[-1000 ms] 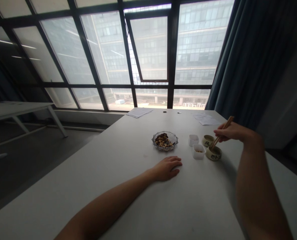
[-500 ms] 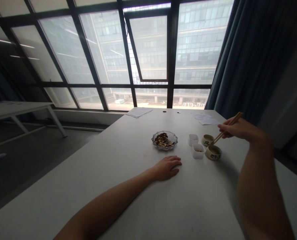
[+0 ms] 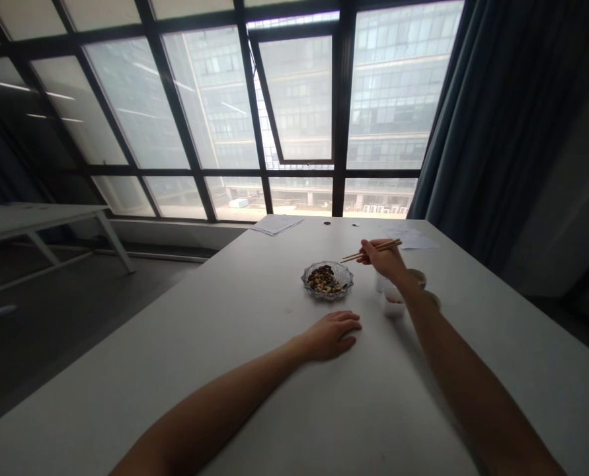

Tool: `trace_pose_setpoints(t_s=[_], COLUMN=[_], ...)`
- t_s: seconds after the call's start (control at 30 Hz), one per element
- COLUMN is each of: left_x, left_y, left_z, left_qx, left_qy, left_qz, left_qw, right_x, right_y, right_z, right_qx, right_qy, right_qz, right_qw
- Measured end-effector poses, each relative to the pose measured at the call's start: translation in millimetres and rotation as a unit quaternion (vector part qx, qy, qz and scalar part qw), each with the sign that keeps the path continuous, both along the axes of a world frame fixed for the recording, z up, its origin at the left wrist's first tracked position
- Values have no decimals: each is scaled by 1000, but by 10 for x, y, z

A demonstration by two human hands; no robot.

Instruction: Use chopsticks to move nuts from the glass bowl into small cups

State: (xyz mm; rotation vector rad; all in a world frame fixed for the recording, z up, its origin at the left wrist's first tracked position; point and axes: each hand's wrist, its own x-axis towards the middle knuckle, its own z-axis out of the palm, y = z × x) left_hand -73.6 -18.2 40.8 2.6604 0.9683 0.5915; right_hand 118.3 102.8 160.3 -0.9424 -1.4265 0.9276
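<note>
My right hand (image 3: 381,258) grips a pair of wooden chopsticks (image 3: 368,251), their tips just above the right rim of a clear glass bowl (image 3: 327,295). Mixed nuts or beans (image 3: 324,277), dark brown and pale, lie in that bowl. My left hand (image 3: 332,335) rests flat on the white table, fingers stretched out, holding nothing, nearer to me than the bowl. Under my right wrist stand two small white plastic cups; the nearer cup (image 3: 393,305) has a few brown bits inside. Two small ceramic bowls (image 3: 417,277) are partly hidden behind my right forearm.
Papers (image 3: 277,225) lie at the table's far left corner, with more sheets (image 3: 416,237) at the far right. Two small dark round spots mark the far edge. Windows (image 3: 294,99) stand beyond, a blue curtain (image 3: 487,132) to the right, another white table (image 3: 41,215) to the left.
My right hand has swung left with the chopsticks, from above the ceramic bowls to the glass bowl's right rim. My left hand stays in place.
</note>
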Motion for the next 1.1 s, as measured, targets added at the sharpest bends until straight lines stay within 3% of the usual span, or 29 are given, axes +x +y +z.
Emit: trace_pose_setpoints(t_s=[0.13, 0.23, 0.53, 0.87, 0.97, 1.1], left_x=[8, 16, 10, 8, 4, 6], left_y=[-1, 2, 16, -2, -4, -4], left_z=[2, -13, -45, -15, -10, -5], left_qx=[3, 4, 9, 9, 7, 4], left_qy=[-2, -6, -12, -8, -7, -7], left_qz=[-1, -1, -3, -1, -1, 1], left_qw=[1000, 1000, 1000, 1000, 1000, 1000], right_x=[-218, -273, -294, -316, -285, -152], right_y=[128, 209, 310, 295, 219, 17], right_z=[-386, -583, -796, -766, -597, -165], right_qx=[6, -2, 7, 25, 17, -6], right_qy=[-37, -50, -91, -87, -64, -24], right_qz=[31, 33, 43, 10, -4, -19], right_qw=[999, 998, 995, 996, 998, 1000])
